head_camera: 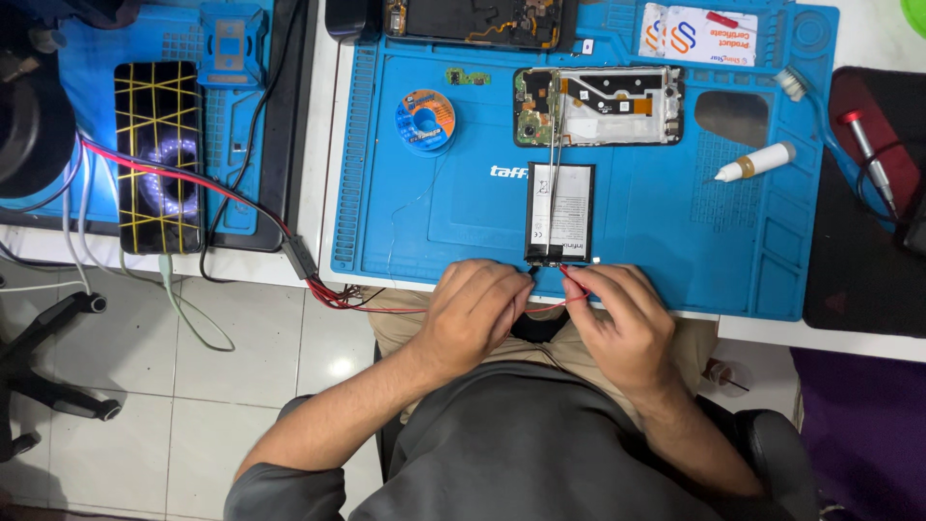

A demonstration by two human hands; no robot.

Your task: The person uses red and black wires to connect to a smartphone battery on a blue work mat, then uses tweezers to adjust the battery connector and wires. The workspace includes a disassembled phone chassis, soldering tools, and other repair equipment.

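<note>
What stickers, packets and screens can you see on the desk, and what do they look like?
White rectangular label on the black phone battery, mid-mat, above both hands.
White flat packet with orange-blue logo, mat's top right corner.
Dark phone screen crossed by yellow tape strips, far left.
Round blue-orange label on the wire spool, left of the open phone.

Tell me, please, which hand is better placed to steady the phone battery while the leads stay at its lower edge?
Probably the left hand: it sits at the black battery's lower left corner with a dark lead, while the right hand pinches the red wire at the edge.
</note>
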